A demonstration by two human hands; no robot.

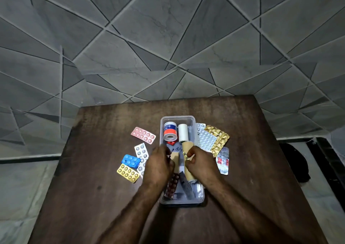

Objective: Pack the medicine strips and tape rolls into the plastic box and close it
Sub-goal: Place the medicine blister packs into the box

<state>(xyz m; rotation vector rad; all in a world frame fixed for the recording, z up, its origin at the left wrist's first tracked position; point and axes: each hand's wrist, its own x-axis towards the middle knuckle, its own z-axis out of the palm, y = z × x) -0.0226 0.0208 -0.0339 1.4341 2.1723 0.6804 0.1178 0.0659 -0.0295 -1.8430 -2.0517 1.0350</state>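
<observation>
The wooden table (pixel 97 150) carries everything; I work at its centre, where the clear plastic box (pixel 200 197) stands open with its long side running away from me. No lid is visible in this view.

Inside the box, at the far end, the orange-and-blue tape roll (pixel 169 131) and the white tape roll (pixel 183 132) already lie side by side. Near my end, a dark red strip (pixel 172 185) lies on the box floor.

My left hand (pixel 158 166) is closed on a tan tape roll (pixel 175 159). My right hand (pixel 201 164) is pinched on a second tan roll (pixel 187 147), which lies lengthwise along the box. Both hands are over the box interior.

Recommended procedure, as I judge it: lay both tan rolls flat and parallel to the long wall, hard against the white roll, so the strips can later stack level on the remaining floor (a tilted roll would likely obstruct the lid).

Still outside the box: to the left, the pink strip (pixel 143 135), a silver strip (pixel 141 153), the blue strip (pixel 131 160) and the yellow strip (pixel 128 173); to the right, the gold strip (pixel 221 138), a silver blister sheet (pixel 206 140) and a red-and-white strip (pixel 223 161).
</observation>
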